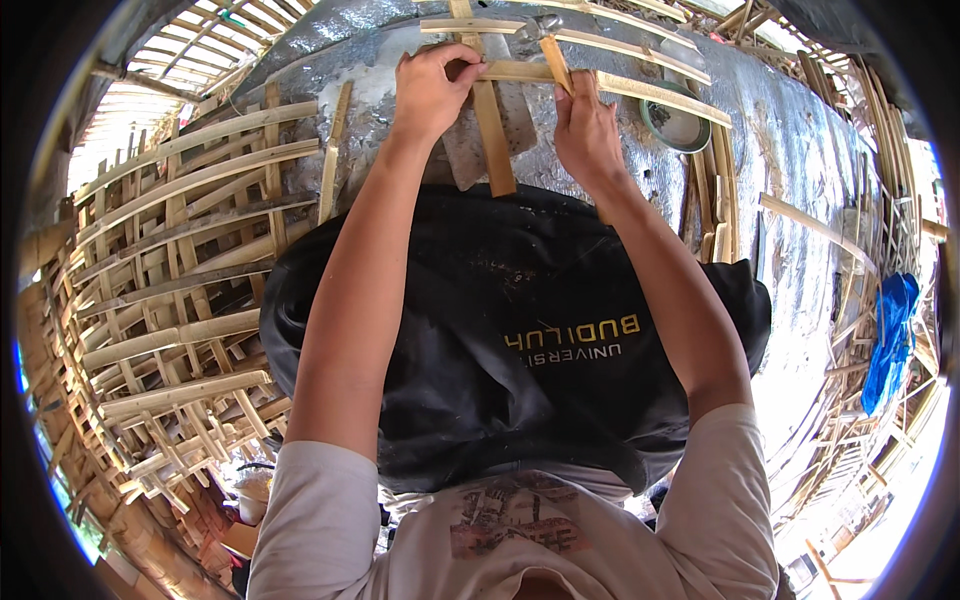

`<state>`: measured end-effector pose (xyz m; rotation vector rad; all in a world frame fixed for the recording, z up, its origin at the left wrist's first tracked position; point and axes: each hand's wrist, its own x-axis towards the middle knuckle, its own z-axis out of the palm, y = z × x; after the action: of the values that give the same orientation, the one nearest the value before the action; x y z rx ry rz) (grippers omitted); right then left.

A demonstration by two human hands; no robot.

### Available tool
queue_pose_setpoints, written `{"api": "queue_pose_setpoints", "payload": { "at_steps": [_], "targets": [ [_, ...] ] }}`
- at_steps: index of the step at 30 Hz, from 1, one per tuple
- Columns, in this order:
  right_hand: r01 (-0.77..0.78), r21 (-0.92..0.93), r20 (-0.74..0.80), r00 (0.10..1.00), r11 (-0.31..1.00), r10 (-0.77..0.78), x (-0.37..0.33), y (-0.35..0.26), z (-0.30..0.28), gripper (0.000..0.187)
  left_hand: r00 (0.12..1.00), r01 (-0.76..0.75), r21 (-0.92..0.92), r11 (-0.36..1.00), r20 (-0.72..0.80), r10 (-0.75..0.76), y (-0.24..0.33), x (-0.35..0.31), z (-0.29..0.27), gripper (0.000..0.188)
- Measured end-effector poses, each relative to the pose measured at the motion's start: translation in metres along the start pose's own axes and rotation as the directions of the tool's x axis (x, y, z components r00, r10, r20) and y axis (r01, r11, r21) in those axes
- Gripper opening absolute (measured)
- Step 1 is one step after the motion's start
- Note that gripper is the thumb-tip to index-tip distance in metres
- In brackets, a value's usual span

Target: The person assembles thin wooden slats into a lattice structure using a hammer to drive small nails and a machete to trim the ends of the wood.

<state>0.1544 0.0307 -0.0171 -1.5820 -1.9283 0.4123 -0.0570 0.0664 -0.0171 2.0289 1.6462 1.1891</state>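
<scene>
My left hand (432, 90) presses down on a crossing of bamboo slats (492, 125), where an upright slat meets a horizontal one (640, 90). The fingers of my right hand (585, 125) are closed around a short wooden handle or stick (555, 62) that points up toward a metal piece at the crossing. The slats lie on a silvery foil-covered curved surface (790, 150). A black cloth (520, 330) covers my lap beneath both forearms.
A lattice of bamboo slats (180, 270) curves away on the left. A small green bowl (675, 125) sits on the foil right of my right hand. A blue cloth (892, 340) hangs at the far right among more bamboo framing.
</scene>
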Motion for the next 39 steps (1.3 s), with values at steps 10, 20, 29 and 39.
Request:
{"api": "queue_pose_setpoints", "payload": {
  "at_steps": [10, 20, 29, 39],
  "targets": [
    [0.012, -0.014, 0.093, 0.996, 1.0, -0.011, -0.005, -0.004, -0.004, 0.033, 0.999, 0.028, 0.028, 0.999, 0.018, -0.029, 0.001, -0.003, 0.0, 0.016],
    [0.066, -0.002, 0.057, 0.996, 0.998, -0.066, -0.007, 0.003, 0.001, 0.036, 0.986, -0.071, 0.264, 0.962, -0.128, 0.108, 0.018, -0.018, 0.004, 0.029],
    [0.09, 0.041, 0.048, 0.995, 0.995, -0.092, -0.007, 0.009, 0.001, 0.035, 0.988, -0.031, 0.593, 0.804, 0.142, -0.067, 0.075, -0.054, 0.009, 0.074],
    [0.101, 0.021, 0.016, 0.995, 0.995, -0.102, -0.008, 0.008, 0.002, 0.037, 0.963, 0.023, 0.663, 0.748, 0.187, -0.196, 0.073, -0.055, 0.023, 0.079]
  ]
}}
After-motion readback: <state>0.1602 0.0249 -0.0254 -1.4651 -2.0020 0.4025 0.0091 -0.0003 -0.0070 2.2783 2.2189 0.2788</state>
